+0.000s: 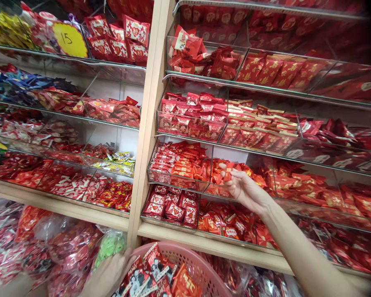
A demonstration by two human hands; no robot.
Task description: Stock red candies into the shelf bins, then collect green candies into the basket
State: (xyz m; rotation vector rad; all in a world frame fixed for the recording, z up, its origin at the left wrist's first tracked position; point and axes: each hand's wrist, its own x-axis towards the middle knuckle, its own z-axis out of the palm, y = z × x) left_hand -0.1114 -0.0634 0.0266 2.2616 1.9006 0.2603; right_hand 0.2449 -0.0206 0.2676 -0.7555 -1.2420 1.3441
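Note:
Between the thumb and fingers of my right hand (245,187) is a small red wrapped candy (228,171). The hand is raised in front of a clear-walled compartment of similar orange-red candies (217,172) on the right-hand shelves. At the bottom, my left hand (109,272) grips the left rim of a pink plastic basket (208,268), its fingertips partly hidden. Inside the basket lie red packets with black-and-white figures (139,278) and an orange-red packet (186,282).
A pale wooden upright (146,119) divides two banks of shelves filled with wrapped sweets. Clear plastic fronts (176,179) edge the compartments. A yellow price tag (69,40) reading 15 hangs at upper left. Bulging clear bags (71,247) of sweets sit below the left shelves.

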